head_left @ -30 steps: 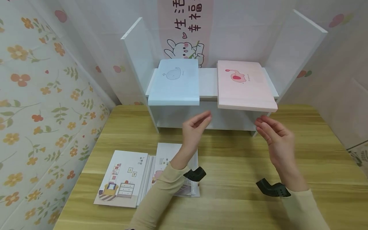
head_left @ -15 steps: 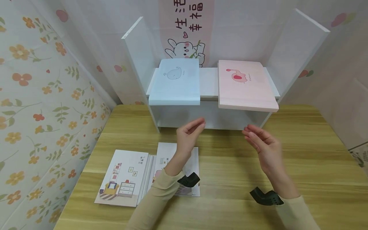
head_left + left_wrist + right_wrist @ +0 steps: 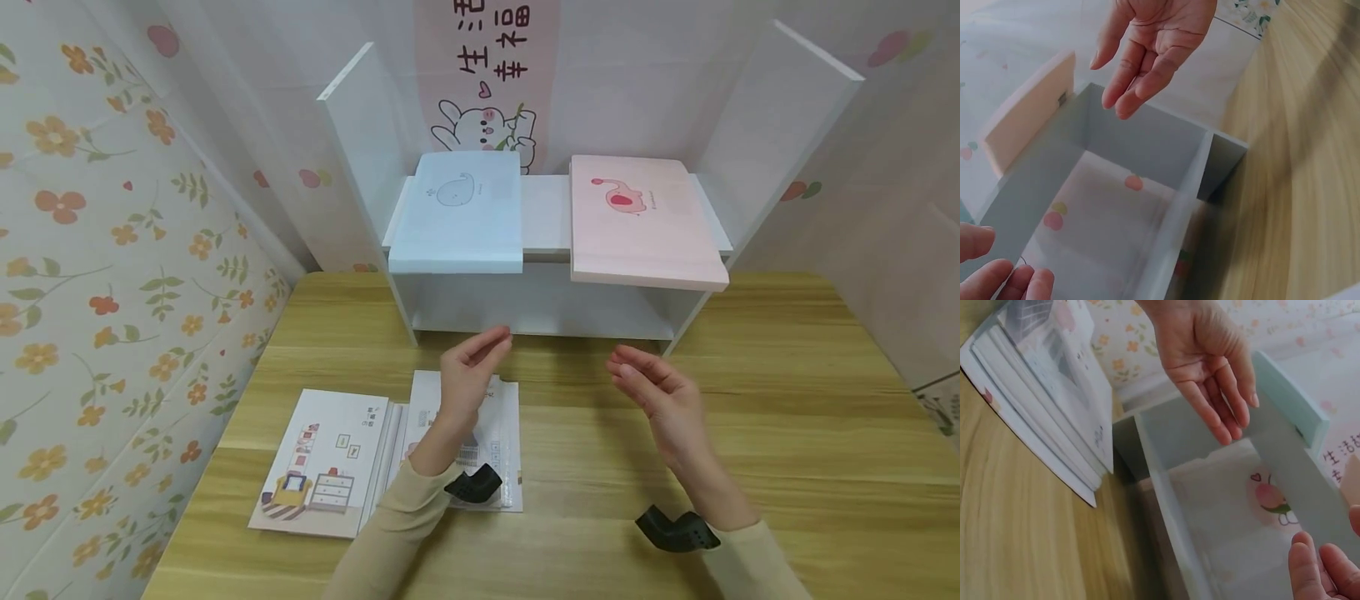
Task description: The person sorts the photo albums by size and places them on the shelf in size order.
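Observation:
Both my hands hover empty above the wooden table (image 3: pixel 750 400), in front of the white shelf (image 3: pixel 545 218). My left hand (image 3: pixel 471 367) has relaxed, slightly bent fingers and hangs over the far end of a booklet (image 3: pixel 480 425). Further right, my right hand (image 3: pixel 654 385) is also relaxed, palm facing left. A light blue book (image 3: pixel 459 212) with a whale drawing and a pink book (image 3: pixel 641 221) lie flat on the shelf top. The left wrist view shows the right hand (image 3: pixel 1154 50), and the right wrist view shows the left hand (image 3: pixel 1210 362), both holding nothing.
A second booklet (image 3: pixel 318 462) with a room picture lies at the front left, beside the first. The shelf's tall side panels (image 3: pixel 772 125) rise at either end, and its lower compartment (image 3: pixel 540 308) is open. Flowered walls close in on the left and behind.
Both hands have drawn back from the shelf's front edge toward me and sunk lower over the table. The books on the shelf have not moved.

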Demonstrator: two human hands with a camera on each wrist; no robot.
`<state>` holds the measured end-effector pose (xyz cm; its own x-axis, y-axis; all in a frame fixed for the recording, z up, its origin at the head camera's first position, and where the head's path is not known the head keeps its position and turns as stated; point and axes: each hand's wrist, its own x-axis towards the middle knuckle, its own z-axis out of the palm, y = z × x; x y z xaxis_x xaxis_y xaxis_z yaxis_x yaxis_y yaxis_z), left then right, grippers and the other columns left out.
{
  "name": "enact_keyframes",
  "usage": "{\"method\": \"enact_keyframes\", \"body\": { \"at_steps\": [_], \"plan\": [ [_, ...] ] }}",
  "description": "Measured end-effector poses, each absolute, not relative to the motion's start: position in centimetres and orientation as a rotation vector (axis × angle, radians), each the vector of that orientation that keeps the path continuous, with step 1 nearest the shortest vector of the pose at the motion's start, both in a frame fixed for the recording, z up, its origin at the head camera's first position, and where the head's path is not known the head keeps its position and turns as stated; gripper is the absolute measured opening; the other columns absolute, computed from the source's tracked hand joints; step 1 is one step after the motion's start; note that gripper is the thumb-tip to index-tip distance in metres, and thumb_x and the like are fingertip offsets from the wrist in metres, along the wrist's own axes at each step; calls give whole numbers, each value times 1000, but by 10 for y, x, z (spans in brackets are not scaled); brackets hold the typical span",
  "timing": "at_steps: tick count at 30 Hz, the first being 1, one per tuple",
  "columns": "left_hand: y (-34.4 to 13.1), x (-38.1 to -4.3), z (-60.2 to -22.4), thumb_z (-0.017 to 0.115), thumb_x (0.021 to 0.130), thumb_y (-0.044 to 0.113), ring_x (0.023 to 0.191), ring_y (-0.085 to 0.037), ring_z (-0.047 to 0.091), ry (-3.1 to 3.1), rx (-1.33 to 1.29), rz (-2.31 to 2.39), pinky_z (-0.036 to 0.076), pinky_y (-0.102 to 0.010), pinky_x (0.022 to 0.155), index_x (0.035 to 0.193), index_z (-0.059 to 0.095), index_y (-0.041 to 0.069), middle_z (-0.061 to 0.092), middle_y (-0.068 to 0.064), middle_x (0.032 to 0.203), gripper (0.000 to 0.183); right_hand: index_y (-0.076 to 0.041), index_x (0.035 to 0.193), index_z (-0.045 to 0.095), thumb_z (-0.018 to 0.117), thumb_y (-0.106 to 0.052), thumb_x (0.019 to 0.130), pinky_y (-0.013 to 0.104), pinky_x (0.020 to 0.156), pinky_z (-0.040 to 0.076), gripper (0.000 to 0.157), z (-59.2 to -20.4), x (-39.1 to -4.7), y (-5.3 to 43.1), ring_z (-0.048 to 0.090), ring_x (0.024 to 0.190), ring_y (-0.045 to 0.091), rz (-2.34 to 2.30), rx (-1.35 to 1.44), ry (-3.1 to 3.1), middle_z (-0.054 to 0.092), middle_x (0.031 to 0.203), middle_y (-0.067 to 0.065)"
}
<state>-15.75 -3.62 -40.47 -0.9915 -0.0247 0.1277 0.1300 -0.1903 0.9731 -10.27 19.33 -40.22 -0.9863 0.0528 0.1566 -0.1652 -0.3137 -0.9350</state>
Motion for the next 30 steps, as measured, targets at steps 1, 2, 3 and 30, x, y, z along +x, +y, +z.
{"method": "enact_keyframes", "body": {
  "at_steps": [1, 2, 3, 30],
  "plan": [
    [-38, -157, -405, 66, 84, -1, 95, -13, 65, -1937, -110, -2349, 51, -24, 83, 109, 65, -9, 66, -19, 109, 26, 6, 115, 61, 55, 2, 92, 24, 83, 51, 24, -403, -102, 192, 66, 94, 14, 2444, 145, -1760, 69, 101, 5],
    [-40, -156, -406, 66, 84, -1, 94, -13, 65, -1945, -98, -2345, 51, -24, 83, 109, 65, -8, 66, -19, 109, 26, 6, 115, 61, 55, 2, 92, 25, 83, 51, 24, -405, -102, 190, 66, 94, 13, 2450, 142, -1765, 69, 101, 5],
    [-42, -155, -407, 67, 84, -1, 94, -13, 65, -1955, -83, -2341, 51, -23, 82, 109, 66, -7, 66, -18, 109, 26, 6, 114, 61, 55, 2, 92, 25, 83, 51, 24, -406, -102, 189, 66, 94, 13, 2459, 137, -1765, 69, 101, 5],
    [-97, -133, -439, 69, 83, 3, 93, -8, 64, -2124, 209, -2187, 50, -16, 79, 109, 66, -6, 67, -17, 108, 28, 16, 125, 47, 63, -9, 89, 27, 89, 49, 46, -438, -93, 143, 63, 100, 10, 2432, -64, -2202, 63, 113, 8]
  ]
}}
